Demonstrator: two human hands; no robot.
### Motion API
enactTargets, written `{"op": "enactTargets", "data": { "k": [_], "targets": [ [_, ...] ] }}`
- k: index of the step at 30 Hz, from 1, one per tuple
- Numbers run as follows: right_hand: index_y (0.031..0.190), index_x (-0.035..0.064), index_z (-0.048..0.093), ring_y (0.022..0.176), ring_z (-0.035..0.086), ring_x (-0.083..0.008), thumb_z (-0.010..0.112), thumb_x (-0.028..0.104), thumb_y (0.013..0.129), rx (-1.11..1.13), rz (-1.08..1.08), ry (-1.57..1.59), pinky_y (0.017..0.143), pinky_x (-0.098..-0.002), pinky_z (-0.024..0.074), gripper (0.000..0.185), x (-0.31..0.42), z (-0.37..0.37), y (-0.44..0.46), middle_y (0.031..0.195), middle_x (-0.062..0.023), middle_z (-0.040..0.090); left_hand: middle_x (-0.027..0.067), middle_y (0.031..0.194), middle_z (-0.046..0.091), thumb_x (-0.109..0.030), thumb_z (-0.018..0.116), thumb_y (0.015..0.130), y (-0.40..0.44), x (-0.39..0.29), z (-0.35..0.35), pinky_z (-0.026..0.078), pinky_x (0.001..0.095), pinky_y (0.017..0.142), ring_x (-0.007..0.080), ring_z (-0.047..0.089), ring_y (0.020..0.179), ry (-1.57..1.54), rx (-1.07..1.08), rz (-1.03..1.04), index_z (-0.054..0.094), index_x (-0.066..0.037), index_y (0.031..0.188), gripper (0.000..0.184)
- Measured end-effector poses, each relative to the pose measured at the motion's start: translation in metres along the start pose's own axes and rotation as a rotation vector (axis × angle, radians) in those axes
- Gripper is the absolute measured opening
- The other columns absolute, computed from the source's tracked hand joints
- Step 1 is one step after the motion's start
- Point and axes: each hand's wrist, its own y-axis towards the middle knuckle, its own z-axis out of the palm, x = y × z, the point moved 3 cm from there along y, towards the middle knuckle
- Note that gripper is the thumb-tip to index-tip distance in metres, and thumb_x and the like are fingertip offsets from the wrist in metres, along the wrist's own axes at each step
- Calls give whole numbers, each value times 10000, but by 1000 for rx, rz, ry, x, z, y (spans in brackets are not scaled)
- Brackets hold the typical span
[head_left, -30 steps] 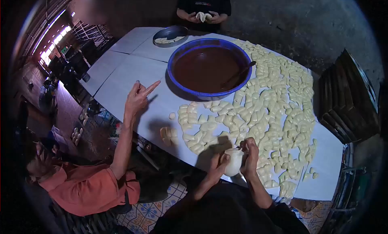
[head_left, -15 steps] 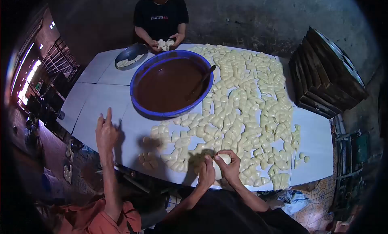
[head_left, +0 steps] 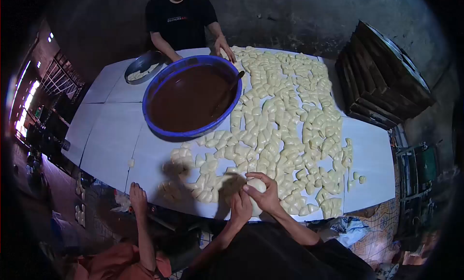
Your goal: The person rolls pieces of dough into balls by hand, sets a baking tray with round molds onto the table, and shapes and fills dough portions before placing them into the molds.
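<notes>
A smooth, pale ball of dough point(head_left: 256, 185) is held between my two hands at the near edge of the table. My right hand point(head_left: 267, 197) curls over its top and right side, thumb across the front. From below left, my left hand point(head_left: 240, 208) cups the same dough, its fingers closed and partly hidden. Just beyond my hands, many pale dough pieces point(head_left: 270, 125) lie packed together over the white table. A large blue basin point(head_left: 151, 123) of brown paste or liquid stands ahead to the left, a dark-handled utensil point(head_left: 234, 81) leaning in it.
Across the table, a person in a black shirt point(head_left: 181, 21) reaches toward the dough. A co-worker's hand point(head_left: 138, 198) is at the left table edge, near a small dough piece point(head_left: 131, 163). A round pan point(head_left: 137, 76) stands behind the basin; stacked dark trays point(head_left: 382, 81) rise at right.
My hands have turned the dough ball and closed around it. The left co-worker's hand has drawn back to the table edge. The person opposite has moved a hand onto the dough pieces.
</notes>
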Motion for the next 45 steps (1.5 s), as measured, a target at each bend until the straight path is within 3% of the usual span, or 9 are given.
{"op": "enactTargets", "data": {
  "k": [6,19,25,27,30,33,35,41,45],
  "targets": [
    [703,28,557,606,508,-50,694,62,765,-32,12,68,582,-213,432,155,-2,3,-4,645,2,582,311,939,567,-338,239,976,-3,-30,-18,400,502,741,475,524,879,-82,119,-250,553,51,985,501],
    [553,34,506,473,412,-43,688,73,781,-141,-56,-99,408,-251,316,294,-22,-1,-1,505,18,476,166,1184,522,-477,248,972,-3,-10,-26,354,373,970,263,485,1121,-437,61,-10,472,-7,1232,582],
    [706,1,602,568,528,-104,641,11,727,-174,-17,-198,502,-271,425,45,-52,-11,-4,600,-23,569,173,1132,512,-214,664,774,11,-38,-48,376,408,951,326,500,1076,-242,134,241,497,-27,1207,500],
    [981,27,534,743,551,-121,664,-7,721,-180,225,260,533,-261,456,292,-101,-23,-22,828,-46,570,172,1133,507,-203,699,747,13,-48,-37,407,415,910,338,508,1053,-24,295,418,493,-37,1215,537],
    [982,22,533,755,548,-125,661,-6,720,-65,122,-4,555,-261,457,293,-91,-19,-16,839,-47,568,177,1263,398,-310,649,778,9,-49,-14,395,409,927,360,409,1171,111,578,79,464,-85,1260,563],
    [983,16,532,767,544,-129,658,-6,718,55,29,-158,578,-262,458,295,-81,3,-3,849,-49,566,250,1301,354,-198,607,810,11,-41,-10,407,394,944,385,400,1199,108,480,199,375,15,1248,540],
    [984,12,531,775,542,-131,656,-5,717,114,12,-187,593,-262,458,296,-83,14,2,857,-51,565,207,1097,436,-184,632,766,9,-23,3,447,423,773,369,507,1015,232,185,373,441,-38,1146,449],
    [987,1,529,799,536,-139,651,-4,713,239,-27,-219,639,-263,459,299,-99,25,5,878,-54,561,181,966,523,-104,593,754,7,-23,-16,434,404,757,352,546,919,-40,285,251,512,0,1013,290],
    [989,-6,528,815,531,-145,647,-3,711,296,-38,-168,669,-263,460,302,-115,8,8,892,-57,558,103,943,542,-49,583,783,4,3,-12,439,328,743,178,554,851,-440,119,314,532,-6,1041,266]
  ]
}}
